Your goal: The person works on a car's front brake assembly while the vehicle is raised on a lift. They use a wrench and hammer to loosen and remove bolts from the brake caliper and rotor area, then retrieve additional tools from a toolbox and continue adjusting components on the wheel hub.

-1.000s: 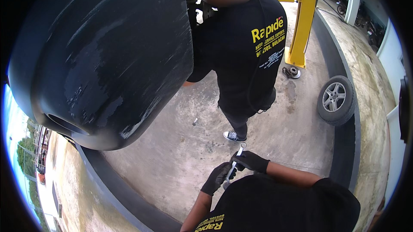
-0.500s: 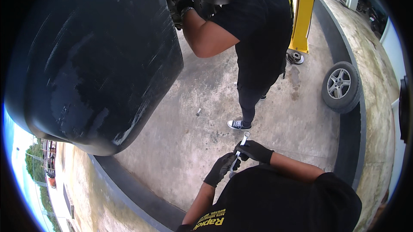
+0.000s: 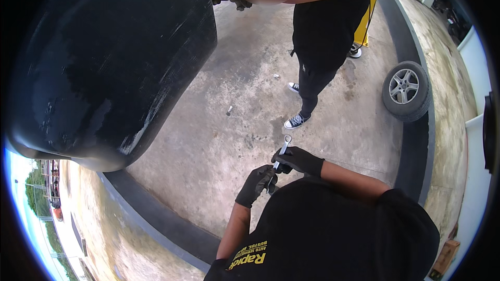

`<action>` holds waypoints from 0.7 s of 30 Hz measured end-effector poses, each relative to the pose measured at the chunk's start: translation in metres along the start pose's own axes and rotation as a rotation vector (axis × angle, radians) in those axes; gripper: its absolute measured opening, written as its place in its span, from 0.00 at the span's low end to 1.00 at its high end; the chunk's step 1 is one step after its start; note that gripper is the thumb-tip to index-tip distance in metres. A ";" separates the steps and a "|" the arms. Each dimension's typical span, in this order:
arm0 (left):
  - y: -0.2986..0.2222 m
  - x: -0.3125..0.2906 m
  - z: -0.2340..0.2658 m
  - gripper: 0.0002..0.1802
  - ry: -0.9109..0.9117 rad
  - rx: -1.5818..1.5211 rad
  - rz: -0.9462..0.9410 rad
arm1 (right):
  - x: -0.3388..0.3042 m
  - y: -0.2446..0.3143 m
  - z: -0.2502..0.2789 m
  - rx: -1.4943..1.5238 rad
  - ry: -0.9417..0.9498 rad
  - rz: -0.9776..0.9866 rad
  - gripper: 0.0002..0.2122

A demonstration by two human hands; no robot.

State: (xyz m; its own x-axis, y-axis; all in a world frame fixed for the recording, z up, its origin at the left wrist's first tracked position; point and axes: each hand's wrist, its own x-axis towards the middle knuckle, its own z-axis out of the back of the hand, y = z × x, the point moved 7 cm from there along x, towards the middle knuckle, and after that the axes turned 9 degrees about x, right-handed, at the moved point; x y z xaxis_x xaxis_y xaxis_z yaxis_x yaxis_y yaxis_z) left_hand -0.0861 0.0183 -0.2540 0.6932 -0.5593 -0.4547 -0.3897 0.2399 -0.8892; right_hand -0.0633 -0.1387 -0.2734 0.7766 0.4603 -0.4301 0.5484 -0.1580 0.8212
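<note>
A silver combination wrench (image 3: 283, 148) slants up and away in front of my black shirt, its ring end pointing toward the co-worker's shoes. My right hand (image 3: 301, 161), in a black glove, is closed on the middle of the shaft. Lower down, my left hand (image 3: 255, 184), also gloved, grips the wrench near its other end. That lower end is partly covered by the left fingers. Both hands are close together above the concrete floor (image 3: 208, 177).
A raised, scuffed dark car bumper (image 3: 120, 72) fills the upper left. Beyond my hands stands a co-worker (image 3: 325, 36), arm reaching behind the bumper. An alloy wheel (image 3: 404, 87) leans at the right kerb, near a yellow post (image 3: 364, 33). A small metal piece (image 3: 229, 110) lies on the floor.
My view has shifted, so the wheel and bumper sit slightly higher. The co-worker's body appears farther up, with the arm stretched out straighter. Both my hands keep hold of the wrench.
</note>
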 end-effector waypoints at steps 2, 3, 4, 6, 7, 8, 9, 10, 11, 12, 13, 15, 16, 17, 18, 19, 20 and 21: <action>-0.006 -0.003 0.009 0.17 0.009 -0.025 0.026 | 0.001 0.004 -0.003 0.005 0.004 0.019 0.14; -0.008 -0.003 0.015 0.17 0.018 -0.056 0.073 | 0.002 0.006 -0.004 0.025 0.002 0.034 0.15; -0.015 -0.002 0.022 0.18 0.011 -0.008 0.049 | 0.003 0.008 -0.004 0.038 0.004 0.034 0.15; -0.025 0.006 0.035 0.18 0.027 -0.019 0.058 | 0.004 0.014 -0.002 0.035 0.026 0.056 0.14; -0.031 0.012 0.044 0.19 0.015 -0.022 0.057 | 0.004 0.019 0.001 0.066 0.040 0.090 0.14; -0.038 0.020 0.053 0.20 -0.010 -0.044 0.059 | 0.004 0.026 0.005 0.101 0.070 0.142 0.14; -0.047 0.029 0.062 0.20 -0.063 -0.031 0.022 | 0.004 0.030 0.012 0.153 0.083 0.149 0.13; -0.057 0.041 0.072 0.20 -0.123 -0.006 0.005 | 0.004 0.031 0.024 0.149 0.046 0.129 0.12; -0.070 0.053 0.083 0.21 -0.193 0.001 -0.026 | 0.004 0.036 0.036 0.145 0.037 0.131 0.12; -0.083 0.065 0.093 0.21 -0.256 0.015 -0.054 | 0.004 0.041 0.048 0.145 0.047 0.147 0.12; -0.098 0.079 0.104 0.23 -0.327 -0.007 -0.071 | 0.006 0.043 0.061 0.228 0.054 0.108 0.11; -0.136 0.107 0.120 0.25 -0.415 -0.067 -0.207 | 0.012 0.053 0.092 0.172 0.025 0.072 0.11; -0.151 0.120 0.128 0.25 -0.468 -0.110 -0.235 | 0.013 0.058 0.107 0.148 0.010 0.056 0.11; -0.170 0.132 0.131 0.25 -0.488 -0.105 -0.285 | 0.014 0.065 0.121 0.137 0.008 0.062 0.11; -0.188 0.146 0.135 0.25 -0.511 -0.105 -0.325 | 0.014 0.075 0.137 0.123 0.004 0.074 0.11; -0.205 0.159 0.137 0.25 -0.514 -0.106 -0.357 | 0.015 0.084 0.150 0.109 0.000 0.087 0.10; -0.219 0.168 0.137 0.25 -0.523 -0.136 -0.379 | 0.013 0.092 0.162 0.106 -0.014 0.089 0.10; -0.232 0.179 0.138 0.24 -0.527 -0.178 -0.403 | 0.013 0.101 0.175 0.101 -0.028 0.090 0.10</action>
State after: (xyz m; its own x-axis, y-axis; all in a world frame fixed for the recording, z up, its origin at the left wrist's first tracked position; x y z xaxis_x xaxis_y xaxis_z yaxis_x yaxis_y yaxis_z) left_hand 0.2124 -0.0278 -0.1363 0.9898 -0.1065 -0.0947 -0.1020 -0.0651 -0.9926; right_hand 0.0568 -0.3013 -0.2616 0.8316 0.4157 -0.3683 0.5037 -0.2850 0.8155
